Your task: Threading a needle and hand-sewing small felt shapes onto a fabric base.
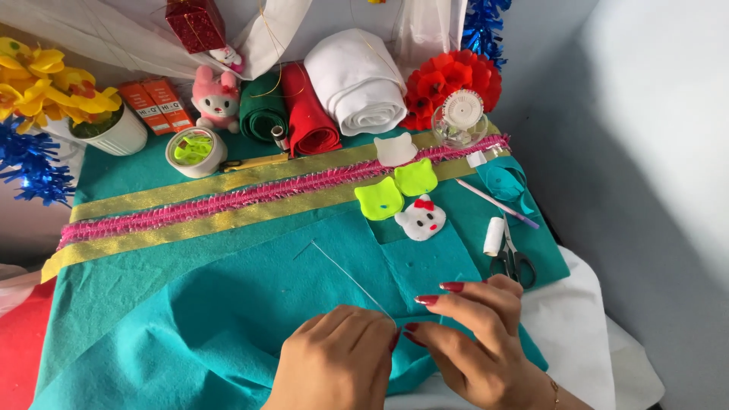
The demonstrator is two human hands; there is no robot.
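Teal felt sheet (228, 304) spreading over nearly the whole table, rumpling into folds toward the near edge. Gold and pink ribbon band (250, 193) running across the felt from the left edge up to the far right, serving here as the landmark. Beyond the band, leaning side by side at the back: white fabric roll (357, 80), red felt roll (310, 114), green felt roll (262, 110). Red paper flower (456, 76) sitting right of the white roll, clear round pin box (459, 121) just in front of it, touching the band's far end. Left of the rolls, past the band: pink plush bunny (215, 99), tape roll (196, 152) just beside the band, white pot of yellow flowers (114, 129) further left.

On the near side of the band: left hand (338, 364) curling closed, fingertips pinching the felt's edge and the near end of a thin white thread (349, 279), well below the band. Right hand (474, 334) resting just beside it, thumb and forefinger pressing together on the same fold of felt, remaining fingers spreading loosely. Thread stretching taut from the pinch up toward the band, stopping short of it.

Lying close under the band's right part: two lime cat-shaped felt pieces (395, 190), white cat face with red bow (421, 219) touching them. Right of these, further from the band: scissors (515, 262), small white thread spool (493, 235), thin pencil (497, 203).
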